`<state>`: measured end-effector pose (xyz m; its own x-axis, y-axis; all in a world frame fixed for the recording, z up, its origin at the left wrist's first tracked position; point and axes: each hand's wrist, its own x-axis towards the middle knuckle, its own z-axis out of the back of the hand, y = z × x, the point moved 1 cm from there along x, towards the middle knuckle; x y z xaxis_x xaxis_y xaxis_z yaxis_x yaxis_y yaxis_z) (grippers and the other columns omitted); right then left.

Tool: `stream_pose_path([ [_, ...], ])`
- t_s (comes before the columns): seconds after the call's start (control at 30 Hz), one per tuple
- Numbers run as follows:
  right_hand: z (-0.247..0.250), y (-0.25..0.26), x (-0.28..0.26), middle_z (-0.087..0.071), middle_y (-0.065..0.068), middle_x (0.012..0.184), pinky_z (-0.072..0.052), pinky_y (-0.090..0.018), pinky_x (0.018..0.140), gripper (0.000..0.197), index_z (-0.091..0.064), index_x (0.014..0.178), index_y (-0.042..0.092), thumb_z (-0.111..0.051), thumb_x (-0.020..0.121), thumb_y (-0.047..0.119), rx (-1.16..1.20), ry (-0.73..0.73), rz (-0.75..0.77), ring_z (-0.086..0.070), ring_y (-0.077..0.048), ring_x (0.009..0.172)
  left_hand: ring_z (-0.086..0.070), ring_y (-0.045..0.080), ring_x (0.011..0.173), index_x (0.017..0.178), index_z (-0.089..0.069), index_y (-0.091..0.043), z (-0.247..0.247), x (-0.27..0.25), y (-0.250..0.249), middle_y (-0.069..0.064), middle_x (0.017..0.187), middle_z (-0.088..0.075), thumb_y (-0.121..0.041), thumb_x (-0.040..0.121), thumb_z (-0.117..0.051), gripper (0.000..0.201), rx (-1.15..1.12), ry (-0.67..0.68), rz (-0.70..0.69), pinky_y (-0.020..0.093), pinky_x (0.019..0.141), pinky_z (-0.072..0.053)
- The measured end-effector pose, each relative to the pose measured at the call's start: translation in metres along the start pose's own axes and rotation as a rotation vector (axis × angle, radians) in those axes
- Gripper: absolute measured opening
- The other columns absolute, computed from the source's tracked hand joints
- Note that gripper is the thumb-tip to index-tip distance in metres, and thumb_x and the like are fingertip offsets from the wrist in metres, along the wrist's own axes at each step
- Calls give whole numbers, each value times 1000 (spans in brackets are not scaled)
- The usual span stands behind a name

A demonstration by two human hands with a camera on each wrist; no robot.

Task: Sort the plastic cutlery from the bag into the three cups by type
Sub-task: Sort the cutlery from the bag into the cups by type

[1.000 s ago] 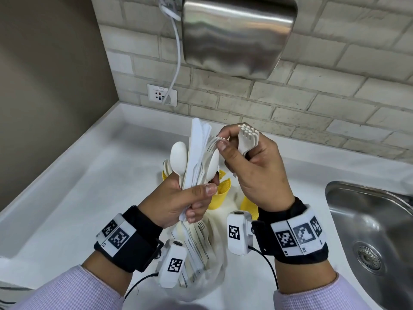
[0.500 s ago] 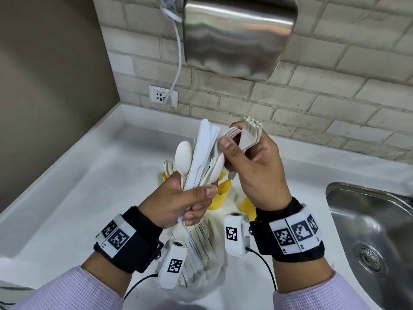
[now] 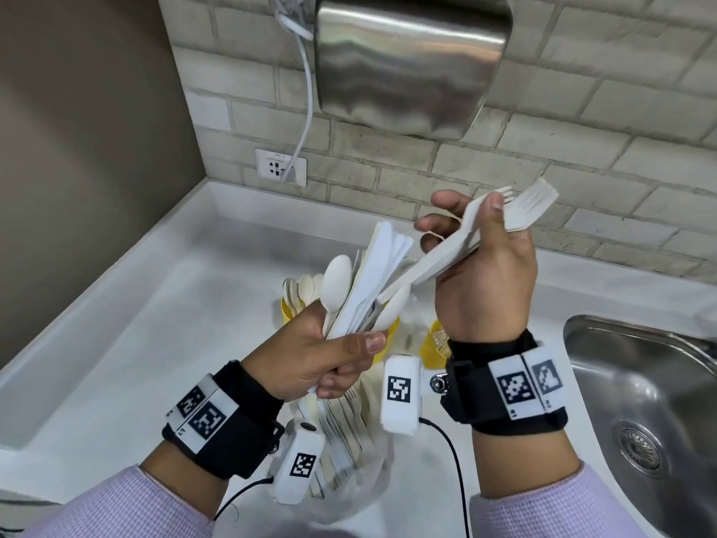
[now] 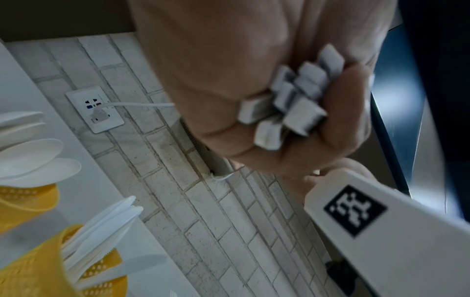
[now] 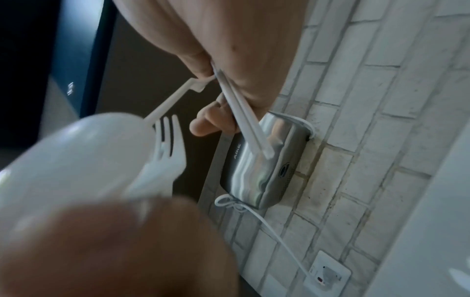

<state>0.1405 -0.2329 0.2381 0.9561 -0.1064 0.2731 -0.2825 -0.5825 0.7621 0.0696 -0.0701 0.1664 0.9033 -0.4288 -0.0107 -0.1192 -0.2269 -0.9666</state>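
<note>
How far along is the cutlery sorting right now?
Partly done: spoons stand in one yellow cup, knives in another. The right hand holds forks; the left hand grips a mixed bundle. More cutlery remains in the bag.

right hand (image 5: pixel 223 66) pinching forks (image 5: pixel 244 120), blurry, perhaps two
</note>
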Motion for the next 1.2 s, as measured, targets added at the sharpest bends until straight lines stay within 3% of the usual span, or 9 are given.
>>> stream_pose_path([
  [0.1,8,5,13,-64,-11,71,-52,-33,58,13,-45,112,8,-42,110,21,168,-145,-32,-63,-28,61,-25,9,38,83,-54,-14,2,0,1,-1,57,-30,-32,91,-66,24,-44,52,-17,16,41,-29],
  [0.23,15,8,20,-48,-6,60,-44,-28,51,9,-43,111,12,-46,109,20,163,-265,53,-46,-22,48,-26,5,38,93,-49,-4,4,0,4,-1,58,-29,-46,88,-77,50,-135,113,-33,15,40,-30],
  [0.4,5,-5,8,-37,-7,67,-39,-26,49,33,-27,135,8,-45,107,8,29,-161,156,-38,-20,49,-20,6,37,90,-36,10,3,2,7,-1,58,-23,-47,89,-76,70,-224,190,-51,14,37,-23],
  [0.53,-5,-11,-9,-41,0,66,-31,-20,45,24,-33,121,20,-45,107,5,-127,19,150,-31,-15,41,-19,6,36,84,-35,-7,6,5,11,-2,55,-24,-46,88,-77,57,-325,194,-59,12,38,-23],
  [0.63,-8,-15,-16,-41,6,59,-27,-18,44,22,-40,118,11,-51,103,0,-199,195,92,-26,-11,37,-19,6,36,89,-52,-15,8,5,12,-3,55,-24,-44,90,-76,38,-373,211,-81,12,38,-24],
  [0.87,-4,-15,-20,-33,4,47,-22,-20,45,12,-66,96,7,-54,92,7,-334,415,-75,-19,-14,38,-20,6,36,89,-46,-13,10,4,13,-4,55,-26,-43,91,-74,41,-395,236,-69,11,38,-25],
  [1.0,-4,-12,-19,-49,14,51,-25,-22,44,9,-68,92,8,-59,91,6,-396,436,-43,-26,-15,38,-21,6,36,85,-37,-12,10,4,13,-4,55,-27,-45,92,-73,50,-369,241,-61,11,38,-26],
  [1.13,-4,-7,-19,-56,7,61,-38,-15,49,7,-69,91,8,-67,88,1,-469,475,34,-46,-3,46,-21,7,36,91,-58,-17,10,4,11,-4,55,-27,-46,90,-75,34,-377,254,-55,12,38,-27],
  [1.2,-3,-6,-19,-59,12,63,-39,-9,53,10,-67,91,4,-67,90,-6,-480,508,53,-50,-1,49,-21,7,36,92,-60,-17,9,4,10,-3,55,-27,-46,90,-74,32,-381,269,-57,12,37,-28],
])
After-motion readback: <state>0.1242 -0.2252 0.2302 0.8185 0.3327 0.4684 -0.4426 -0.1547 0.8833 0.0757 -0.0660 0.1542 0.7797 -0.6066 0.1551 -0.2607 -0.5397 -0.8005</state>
